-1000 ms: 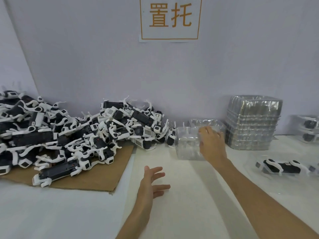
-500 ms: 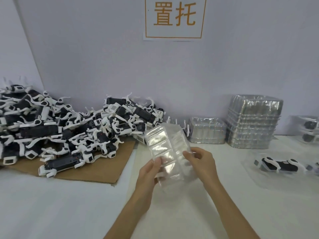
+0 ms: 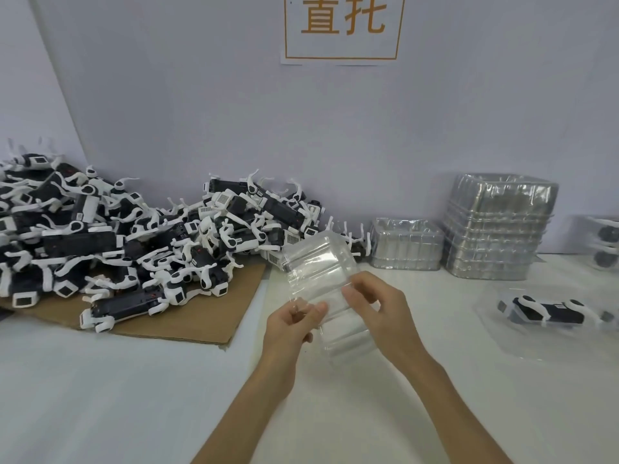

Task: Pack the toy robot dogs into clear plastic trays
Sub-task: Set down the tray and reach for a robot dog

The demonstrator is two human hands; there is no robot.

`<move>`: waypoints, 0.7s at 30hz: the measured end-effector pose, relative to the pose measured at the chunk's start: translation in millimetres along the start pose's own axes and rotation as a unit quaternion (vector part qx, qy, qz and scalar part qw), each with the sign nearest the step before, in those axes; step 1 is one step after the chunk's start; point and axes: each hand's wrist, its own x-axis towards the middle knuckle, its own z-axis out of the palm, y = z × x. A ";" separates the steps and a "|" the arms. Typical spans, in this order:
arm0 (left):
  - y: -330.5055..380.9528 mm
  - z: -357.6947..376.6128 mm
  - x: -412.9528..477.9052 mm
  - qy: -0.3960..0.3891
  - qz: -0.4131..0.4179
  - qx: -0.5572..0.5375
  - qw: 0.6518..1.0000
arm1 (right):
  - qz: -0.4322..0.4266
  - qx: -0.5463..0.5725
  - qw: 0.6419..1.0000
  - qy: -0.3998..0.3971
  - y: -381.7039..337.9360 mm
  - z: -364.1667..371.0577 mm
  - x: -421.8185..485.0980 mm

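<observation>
Both hands are on one clear plastic tray (image 3: 318, 279), held up off the white bench (image 3: 100, 396) around its middle and tilted, with its far end pointing at the dog pile. The left hand (image 3: 288, 326) pinches the tray's near-left edge between thumb and fingers. The right hand (image 3: 378, 309) has its fingers curled over the right side. It's see-through, so it might be two trays nested, hard to say. The heap of black-and-white toy robot dogs (image 3: 134, 246) sits on a brown cardboard sheet (image 3: 201, 319) at the far left corner. Along the far edge there's a short stack of clear trays (image 3: 407, 246) with a taller stack (image 3: 495, 229) just beside it. Near the right edge, a packed dog (image 3: 546, 313) lies in its own tray.
</observation>
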 end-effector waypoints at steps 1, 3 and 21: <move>0.8 0.9 -0.8 0.007 0.002 0.007 1.000 | 0.002 -0.011 1.000 0.002 0.7 -1.3 0.8; 0.7 3.2 -2.4 0.013 0.010 0.027 1.000 | 0.009 -0.016 1.000 0.019 1.7 -3.3 2.3; -2.3 2.8 -3.3 -0.039 0.056 0.066 0.995 | 0.055 0.045 0.987 0.144 7.9 -5.4 7.4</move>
